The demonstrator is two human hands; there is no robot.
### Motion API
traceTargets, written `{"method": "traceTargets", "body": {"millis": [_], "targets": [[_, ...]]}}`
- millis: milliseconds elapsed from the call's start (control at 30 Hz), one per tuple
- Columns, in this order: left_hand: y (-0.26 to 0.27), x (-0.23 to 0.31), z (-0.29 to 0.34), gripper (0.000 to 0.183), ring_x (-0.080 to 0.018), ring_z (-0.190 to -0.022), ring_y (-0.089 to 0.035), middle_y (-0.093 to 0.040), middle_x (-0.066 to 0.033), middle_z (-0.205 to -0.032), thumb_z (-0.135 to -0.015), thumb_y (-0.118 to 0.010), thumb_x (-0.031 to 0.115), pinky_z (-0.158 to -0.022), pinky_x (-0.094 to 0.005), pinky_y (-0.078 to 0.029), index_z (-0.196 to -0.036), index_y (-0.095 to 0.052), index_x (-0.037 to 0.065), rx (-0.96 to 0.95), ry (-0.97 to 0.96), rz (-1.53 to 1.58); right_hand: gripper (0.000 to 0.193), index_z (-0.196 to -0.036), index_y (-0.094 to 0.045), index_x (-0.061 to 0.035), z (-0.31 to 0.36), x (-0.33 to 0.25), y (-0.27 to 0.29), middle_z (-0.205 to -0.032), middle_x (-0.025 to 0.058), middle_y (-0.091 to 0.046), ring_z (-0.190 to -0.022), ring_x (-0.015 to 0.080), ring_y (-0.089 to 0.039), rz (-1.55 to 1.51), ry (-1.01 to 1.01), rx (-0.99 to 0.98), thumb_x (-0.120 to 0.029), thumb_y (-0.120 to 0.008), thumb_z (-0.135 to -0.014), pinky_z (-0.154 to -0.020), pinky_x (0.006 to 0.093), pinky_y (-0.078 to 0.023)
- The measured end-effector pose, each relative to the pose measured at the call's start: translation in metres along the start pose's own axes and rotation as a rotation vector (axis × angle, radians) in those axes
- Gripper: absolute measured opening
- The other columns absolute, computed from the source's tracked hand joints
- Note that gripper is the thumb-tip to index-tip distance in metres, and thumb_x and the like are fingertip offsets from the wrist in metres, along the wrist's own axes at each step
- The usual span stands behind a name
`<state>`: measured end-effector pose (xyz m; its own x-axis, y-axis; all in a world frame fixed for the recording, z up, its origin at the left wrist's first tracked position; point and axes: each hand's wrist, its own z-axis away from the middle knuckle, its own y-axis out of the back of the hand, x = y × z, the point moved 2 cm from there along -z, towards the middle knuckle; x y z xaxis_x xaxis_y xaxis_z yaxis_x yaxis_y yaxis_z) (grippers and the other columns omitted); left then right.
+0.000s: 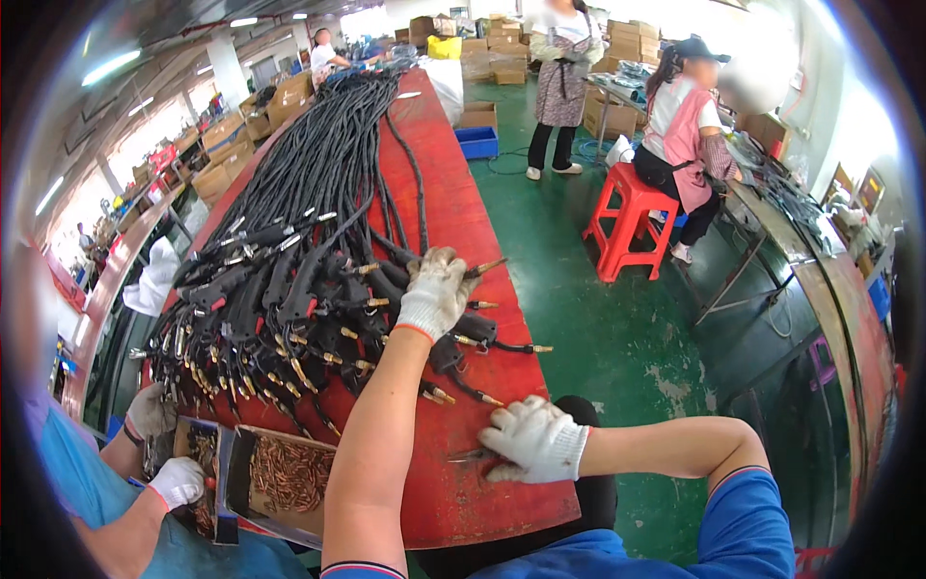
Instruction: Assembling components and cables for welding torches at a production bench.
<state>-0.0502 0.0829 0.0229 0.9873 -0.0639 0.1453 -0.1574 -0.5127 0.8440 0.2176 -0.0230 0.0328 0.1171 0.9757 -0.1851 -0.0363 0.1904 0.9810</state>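
Note:
My left hand (434, 291), in a white work glove, reaches over the near end of the pile with its fingers curled round a black welding torch, whose brass-coloured end (487, 267) sticks out to the right. Low over the table's near right part, my gloved right hand (536, 440) is closed on a slim metal tool (470, 454); its pointed end shows, the rest is hidden in the glove. Just above those fingers lies a torch with a brass tip (493, 399). Many more welding torches (313, 280) with black handles and red triggers are heaped to the left.
Long black cables (338, 125) run up the red table (453, 183). An open box of small copper-coloured parts (289, 473) stands at its near left edge. Beside it a co-worker's gloved hands (178, 482) are at a second box. A red stool (627, 217) holds a seated person.

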Motion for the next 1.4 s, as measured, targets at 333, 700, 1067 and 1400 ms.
{"method": "traceTargets", "body": {"millis": [333,700,1067,1400], "targets": [[0.003,0.007,0.000,0.028,-0.0422,-0.130,-0.064,-0.069,-0.0206,-0.138,-0.098,-0.080,0.031,-0.108,-0.0561,-0.050,-0.110,-0.075,0.006,-0.022,0.002,-0.003,0.061,-0.110,-0.077,0.0012,-0.046,0.130,0.075,-0.098,0.0285,-0.076,-0.096,0.0444,-0.076,-0.577,-0.716,0.570,-0.057,-0.062,-0.107,-0.083,0.0487,-0.057],[0.006,0.007,-0.003,0.028,-0.0410,-0.137,-0.059,-0.066,-0.0191,-0.143,-0.101,-0.075,0.030,-0.112,-0.0567,-0.045,-0.117,-0.076,0.006,-0.106,0.031,0.021,0.056,-0.109,-0.077,0.0016,-0.082,0.161,0.074,-0.082,0.0123,-0.072,-0.075,0.0213,-0.067,-0.809,-0.697,0.569,-0.052,-0.062,-0.108,-0.075,0.0387,-0.055],[0.008,0.010,0.000,0.031,-0.0411,-0.142,-0.056,-0.064,-0.0201,-0.146,-0.101,-0.076,0.031,-0.117,-0.0593,-0.043,-0.119,-0.075,0.005,-0.120,0.047,0.002,0.046,-0.110,-0.076,0.0000,-0.078,0.155,0.080,-0.091,0.0245,-0.073,-0.086,0.0404,-0.073,-0.593,-0.609,0.658,-0.044,-0.062,-0.108,-0.081,0.0459,-0.056],[0.003,0.008,0.001,0.032,-0.0415,-0.141,-0.055,-0.064,-0.0190,-0.145,-0.102,-0.075,0.033,-0.116,-0.0606,-0.043,-0.118,-0.074,0.006,-0.103,0.025,-0.023,0.050,-0.107,-0.076,0.0011,-0.075,0.156,0.083,-0.095,0.0261,-0.075,-0.092,0.0428,-0.074,-0.415,-0.639,0.635,-0.046,-0.061,-0.108,-0.083,0.0497,-0.056]]}}
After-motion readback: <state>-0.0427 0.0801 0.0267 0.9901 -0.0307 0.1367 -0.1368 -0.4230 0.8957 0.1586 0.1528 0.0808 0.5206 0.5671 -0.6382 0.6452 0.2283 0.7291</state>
